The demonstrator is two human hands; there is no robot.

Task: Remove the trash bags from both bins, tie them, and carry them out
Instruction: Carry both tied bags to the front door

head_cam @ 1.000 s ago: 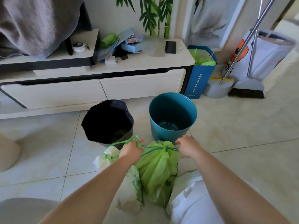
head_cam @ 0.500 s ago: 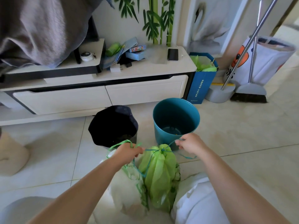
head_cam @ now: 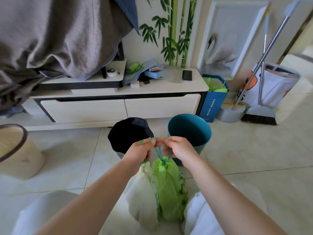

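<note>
Two full trash bags hang between my knees: a green bag [head_cam: 169,189] cinched at its neck, and a white bag [head_cam: 142,192] to its left. My left hand [head_cam: 140,150] grips green drawstring loops, including the white bag's. My right hand [head_cam: 177,147] pinches the green bag's blue-green drawstring [head_cam: 160,152]. Both hands meet above the bags, fingertips touching. Behind them stand a black bin [head_cam: 128,133] and a teal bin [head_cam: 191,131], both without liners.
A low white TV cabinet [head_cam: 118,106] runs along the wall behind the bins. A blue paper bag [head_cam: 213,102], a dustpan and broom [head_cam: 259,114] and a printed fabric bag [head_cam: 274,85] stand at the right. A beige basket [head_cam: 15,153] sits at the left. Tiled floor lies around.
My hands came together from pulling the drawstring apart sideways, and rose, lifting both bags higher. The green bag's neck is now drawn tight. The camera tilted up.
</note>
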